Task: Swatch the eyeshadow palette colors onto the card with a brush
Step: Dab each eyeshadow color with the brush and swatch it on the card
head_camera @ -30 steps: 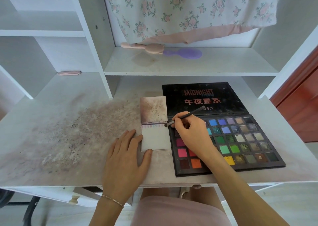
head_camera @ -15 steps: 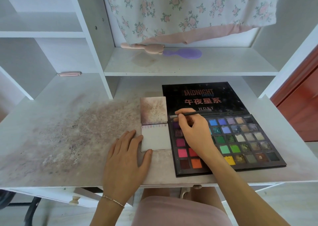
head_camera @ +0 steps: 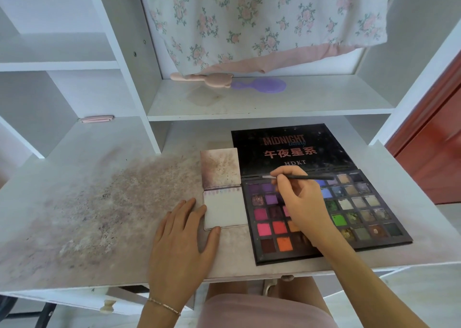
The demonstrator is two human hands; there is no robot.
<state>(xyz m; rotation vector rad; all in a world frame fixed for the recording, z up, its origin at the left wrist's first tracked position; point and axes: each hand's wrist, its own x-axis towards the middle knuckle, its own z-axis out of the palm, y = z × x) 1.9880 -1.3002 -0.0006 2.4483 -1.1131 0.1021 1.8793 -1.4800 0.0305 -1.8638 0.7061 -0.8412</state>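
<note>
Right of centre in the frame, the eyeshadow palette point(head_camera: 349, 210) lies open on the stained white desk point(head_camera: 74, 215), its black lid flat behind it with the words MIDNIGHT and HDKT on it. Over the upper left part of the colour pans the right hand point(head_camera: 303, 203) pinches a thin dark brush point(head_camera: 299, 177) between thumb and fingertips, the other fingers curled under. The brush lies nearly level across the picture, its pale tip pointing left at the top edge of the pan grid, above the purple pans; whether the tip touches the palette cannot be told. Part of the middle columns is hidden beneath this hand and forearm

Just left of the palette sits the card point(head_camera: 225, 210), a small white pad with a row of faint pastel swatches along its top edge. A dusty brown flap is folded back above it. The left hand point(head_camera: 182, 240) lies flat on the desk at lower centre, fingers straight and relaxed, holding nothing. Its forefinger tip and thumb tip touch the card's left edge and lower left corner. A thin bracelet point(head_camera: 163, 305) circles that wrist

On the shelf in the upper middle of the frame lie a pink brush point(head_camera: 212, 79) and a purple hand mirror point(head_camera: 264, 87), under a hanging floral cloth point(head_camera: 262, 20)
</note>
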